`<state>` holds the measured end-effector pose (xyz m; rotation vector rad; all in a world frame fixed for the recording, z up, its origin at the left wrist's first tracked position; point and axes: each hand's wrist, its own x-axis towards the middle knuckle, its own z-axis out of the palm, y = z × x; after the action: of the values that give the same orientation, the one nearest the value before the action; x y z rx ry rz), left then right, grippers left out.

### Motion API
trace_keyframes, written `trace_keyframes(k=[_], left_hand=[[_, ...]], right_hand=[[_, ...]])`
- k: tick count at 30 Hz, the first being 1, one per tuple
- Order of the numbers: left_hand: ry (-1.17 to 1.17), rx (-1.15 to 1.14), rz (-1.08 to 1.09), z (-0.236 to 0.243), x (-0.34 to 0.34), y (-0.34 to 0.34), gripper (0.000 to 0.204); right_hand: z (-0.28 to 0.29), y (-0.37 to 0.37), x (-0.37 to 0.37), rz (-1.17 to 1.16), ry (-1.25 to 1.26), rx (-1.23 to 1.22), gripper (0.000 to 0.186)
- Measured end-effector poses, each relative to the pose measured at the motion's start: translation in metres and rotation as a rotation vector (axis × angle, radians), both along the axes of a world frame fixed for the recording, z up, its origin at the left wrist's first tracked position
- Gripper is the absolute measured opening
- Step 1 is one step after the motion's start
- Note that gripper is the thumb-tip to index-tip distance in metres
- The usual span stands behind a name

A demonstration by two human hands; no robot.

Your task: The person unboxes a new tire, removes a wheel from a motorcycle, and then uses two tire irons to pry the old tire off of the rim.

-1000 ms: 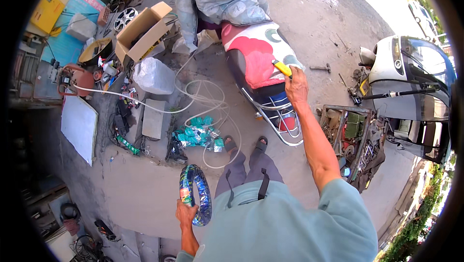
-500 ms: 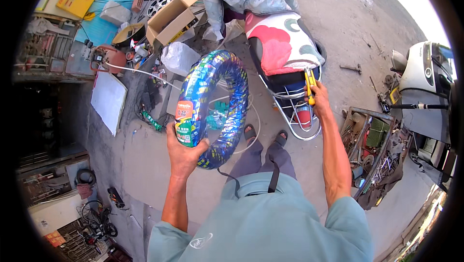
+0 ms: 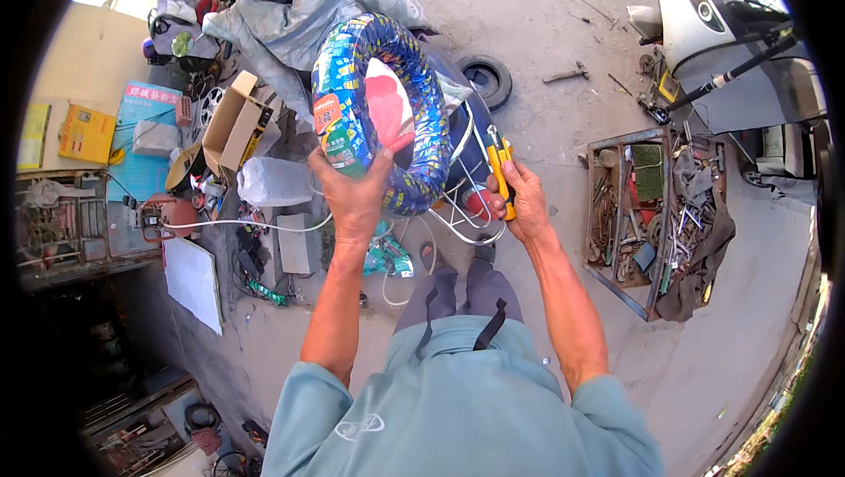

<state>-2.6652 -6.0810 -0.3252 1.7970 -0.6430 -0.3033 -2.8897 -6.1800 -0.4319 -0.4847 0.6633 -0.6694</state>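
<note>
My left hand (image 3: 352, 182) grips a large ring (image 3: 422, 116) wrapped in blue patterned film, probably a tyre, with orange and green labels, held raised in front of me. My right hand (image 3: 519, 200) holds a yellow utility knife (image 3: 501, 169) upright, just right of the ring. Behind them is a two-wheeler seat with a pink and white cover (image 3: 387, 103), partly seen through the ring, and a chrome rear rack (image 3: 466, 220). A grey padded cover (image 3: 290, 15) lies over the vehicle's front.
Left: cardboard box (image 3: 224, 129), white bagged block (image 3: 273, 181), hose (image 3: 229, 222), white board (image 3: 189, 283), cluttered boards and parts. Right: metal crate of tools (image 3: 647, 213) and white covered vehicle (image 3: 704, 19). Beyond the seat: loose tyre (image 3: 482, 72) and hammer-like tool (image 3: 563, 74) on concrete.
My left hand has lifted the wrapped ring from low at my side to high over the seat. The knife has moved from over the seat to beside the ring. The view has shifted.
</note>
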Motion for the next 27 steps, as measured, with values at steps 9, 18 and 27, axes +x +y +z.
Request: trace_keyframes(k=[9,18,27], left_hand=[[0.400,-0.146,-0.240,0.022,0.029,-0.032,0.074],[0.490,-0.090,-0.363,0.067,0.023,-0.069,0.059],[0.396,-0.195,-0.393,0.002,0.014,-0.048,0.065]], right_hand=[[0.001,-0.008,0.007,-0.049,0.181,-0.007,0.043],[-0.002,-0.038,0.072,0.097,0.478,-0.392,0.037],[-0.018,-0.071,0.159,0.214,1.025,-1.317,0.077]])
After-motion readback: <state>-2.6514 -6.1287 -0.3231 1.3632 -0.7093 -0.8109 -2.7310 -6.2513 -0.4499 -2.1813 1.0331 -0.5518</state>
